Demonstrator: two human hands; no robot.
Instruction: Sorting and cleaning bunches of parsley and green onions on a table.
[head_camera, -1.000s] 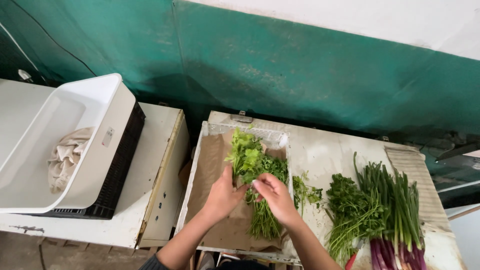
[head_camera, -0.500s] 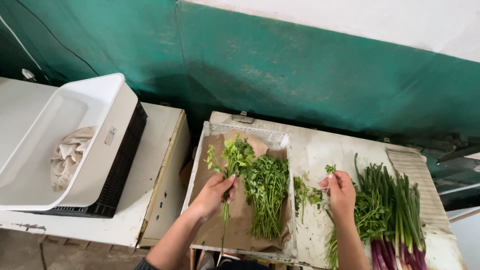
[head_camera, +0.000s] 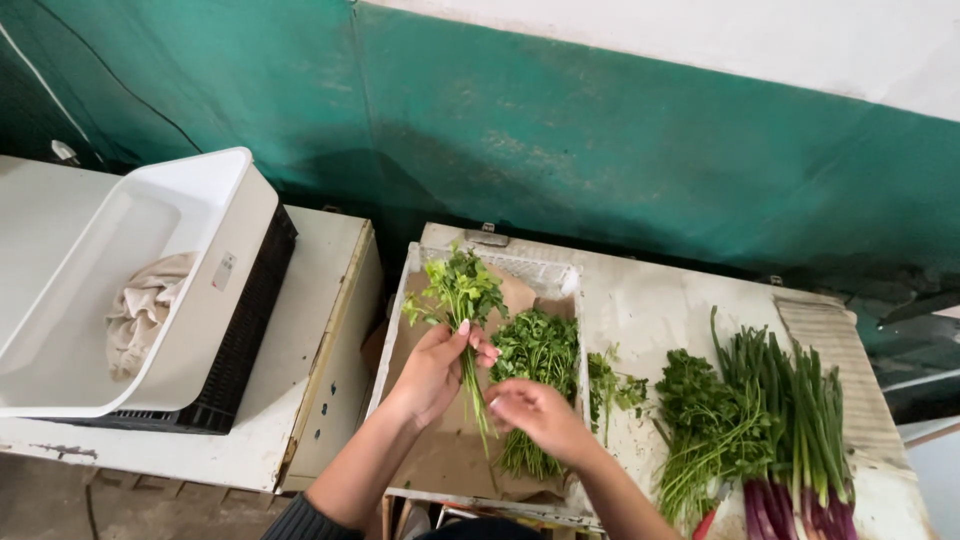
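While two hands (head_camera: 490, 390) work, one herb sprig (head_camera: 460, 295)

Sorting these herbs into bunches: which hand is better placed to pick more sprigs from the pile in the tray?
Right. The right hand hovers empty over the herb pile, while the left hand already grips a bunch.

Soft, even daylight, fairly bright; no hard shadows or glare. White tub (head_camera: 120, 290) at 9 o'clock is the brightest spot, near overexposed. Green wall (head_camera: 620, 150) darkens toward its base, at 3 o'clock especially. Mostly sharp; hands slightly motion-soft. Wide-angle bending at the edges.
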